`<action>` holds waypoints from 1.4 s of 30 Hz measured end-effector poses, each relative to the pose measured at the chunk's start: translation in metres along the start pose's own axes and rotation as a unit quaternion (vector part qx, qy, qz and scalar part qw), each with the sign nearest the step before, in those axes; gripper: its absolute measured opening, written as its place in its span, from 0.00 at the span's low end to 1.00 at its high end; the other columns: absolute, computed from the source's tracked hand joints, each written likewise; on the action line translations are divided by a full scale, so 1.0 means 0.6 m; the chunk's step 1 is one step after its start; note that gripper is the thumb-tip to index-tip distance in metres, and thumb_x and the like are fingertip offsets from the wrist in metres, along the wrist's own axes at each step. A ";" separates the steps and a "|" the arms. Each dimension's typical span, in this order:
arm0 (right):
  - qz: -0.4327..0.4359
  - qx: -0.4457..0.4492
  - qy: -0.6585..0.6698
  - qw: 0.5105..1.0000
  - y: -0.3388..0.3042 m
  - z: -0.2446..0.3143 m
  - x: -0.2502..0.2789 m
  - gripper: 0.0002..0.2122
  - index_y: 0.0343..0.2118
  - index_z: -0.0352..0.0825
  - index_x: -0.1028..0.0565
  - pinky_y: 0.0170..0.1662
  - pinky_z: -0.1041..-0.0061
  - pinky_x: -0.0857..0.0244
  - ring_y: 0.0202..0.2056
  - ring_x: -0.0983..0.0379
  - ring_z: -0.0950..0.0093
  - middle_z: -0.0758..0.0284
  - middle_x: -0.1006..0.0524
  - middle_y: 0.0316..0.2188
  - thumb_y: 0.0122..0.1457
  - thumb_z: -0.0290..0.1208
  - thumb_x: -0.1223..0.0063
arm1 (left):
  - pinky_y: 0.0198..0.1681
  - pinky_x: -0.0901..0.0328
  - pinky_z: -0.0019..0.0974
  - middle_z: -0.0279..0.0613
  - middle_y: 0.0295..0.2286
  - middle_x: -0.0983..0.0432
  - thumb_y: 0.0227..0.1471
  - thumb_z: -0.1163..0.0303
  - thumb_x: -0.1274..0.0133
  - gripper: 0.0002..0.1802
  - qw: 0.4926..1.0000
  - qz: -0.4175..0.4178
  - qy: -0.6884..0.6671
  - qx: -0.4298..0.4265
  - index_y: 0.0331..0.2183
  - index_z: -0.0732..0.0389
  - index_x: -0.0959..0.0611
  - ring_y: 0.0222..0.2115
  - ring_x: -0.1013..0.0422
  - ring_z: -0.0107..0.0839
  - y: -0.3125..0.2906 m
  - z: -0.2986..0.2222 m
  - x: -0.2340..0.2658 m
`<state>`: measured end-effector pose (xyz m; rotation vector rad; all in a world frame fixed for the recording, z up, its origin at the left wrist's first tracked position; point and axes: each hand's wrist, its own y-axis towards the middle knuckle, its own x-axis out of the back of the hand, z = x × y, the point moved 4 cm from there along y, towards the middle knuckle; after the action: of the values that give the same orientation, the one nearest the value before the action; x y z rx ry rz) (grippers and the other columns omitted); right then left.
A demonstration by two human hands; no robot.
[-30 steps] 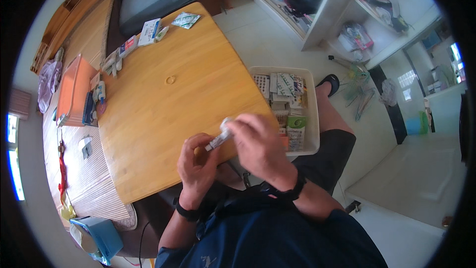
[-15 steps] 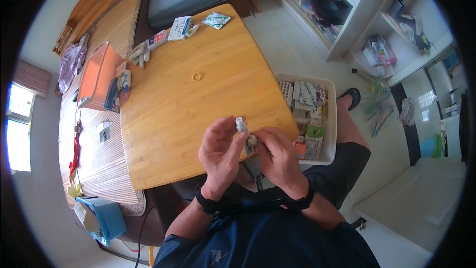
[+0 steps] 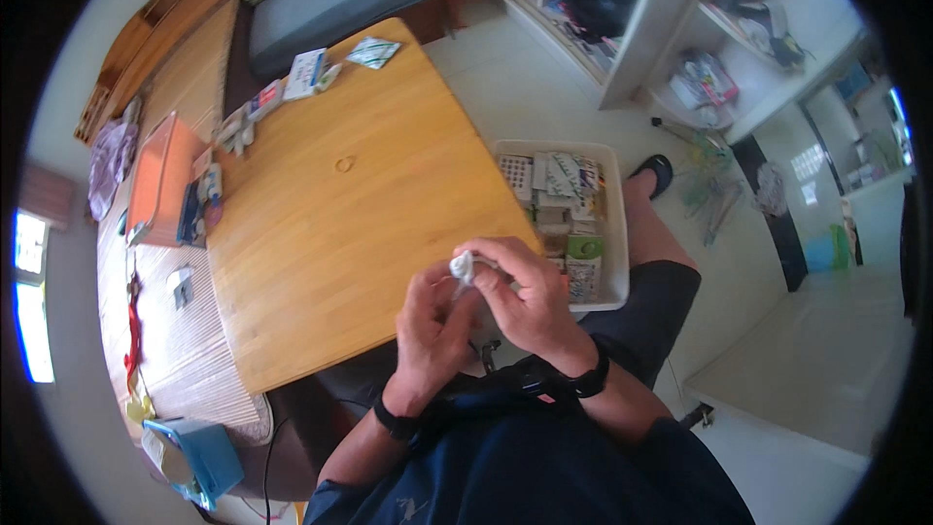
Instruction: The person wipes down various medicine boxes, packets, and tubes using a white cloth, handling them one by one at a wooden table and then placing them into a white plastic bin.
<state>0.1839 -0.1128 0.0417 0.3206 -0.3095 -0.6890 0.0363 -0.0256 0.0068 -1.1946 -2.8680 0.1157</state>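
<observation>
I pinch a small white tube [image 3: 463, 266] between my left hand [image 3: 433, 323] and right hand [image 3: 526, 294], just off the wooden table [image 3: 340, 224] edge, to grip it from both sides.

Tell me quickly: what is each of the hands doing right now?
Left hand: fingers curled, closed on the small white object.
Right hand: closed, pinching the same small white object from the other side.

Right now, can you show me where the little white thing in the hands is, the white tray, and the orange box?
little white thing [image 3: 463, 265], head view, its rounded end above the fingers.
white tray [image 3: 616, 233], head view, its right rim.
orange box [image 3: 159, 175], head view, its top face.
</observation>
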 end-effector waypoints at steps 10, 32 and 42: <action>-0.007 -0.018 -0.137 0.990 -0.034 -0.025 0.008 0.11 0.53 0.29 0.14 0.45 0.59 0.20 0.41 0.13 0.55 0.55 0.11 0.41 0.76 0.29 0.36 | 0.36 0.20 0.43 0.50 0.35 0.10 0.64 0.84 0.32 0.15 0.848 0.002 0.429 -0.310 0.51 0.65 0.12 0.34 0.12 0.43 -0.013 -0.052 -0.006; -0.138 0.023 0.030 0.990 -0.035 -0.012 0.031 0.10 0.53 0.28 0.11 0.51 0.69 0.20 0.48 0.11 0.66 0.60 0.09 0.47 0.74 0.24 0.30 | 0.19 0.32 0.33 0.50 0.31 0.16 0.85 0.57 0.56 0.23 0.970 0.084 -0.183 0.134 0.57 0.69 0.19 0.16 0.26 0.33 -0.002 -0.040 -0.029; -0.004 0.138 -0.019 0.990 -0.083 0.030 0.003 0.22 0.57 0.31 0.14 0.57 0.57 0.22 0.53 0.18 0.54 0.59 0.17 0.54 0.59 0.15 0.27 | 0.32 0.29 0.29 0.40 0.36 0.15 0.84 0.58 0.53 0.25 0.978 -0.065 -0.168 0.107 0.59 0.72 0.15 0.29 0.21 0.25 0.010 -0.026 -0.007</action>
<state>0.1500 -0.1534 0.0389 0.5735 -0.4409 -0.6618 0.0443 -0.0237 0.0219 -1.0304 -3.0993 0.6647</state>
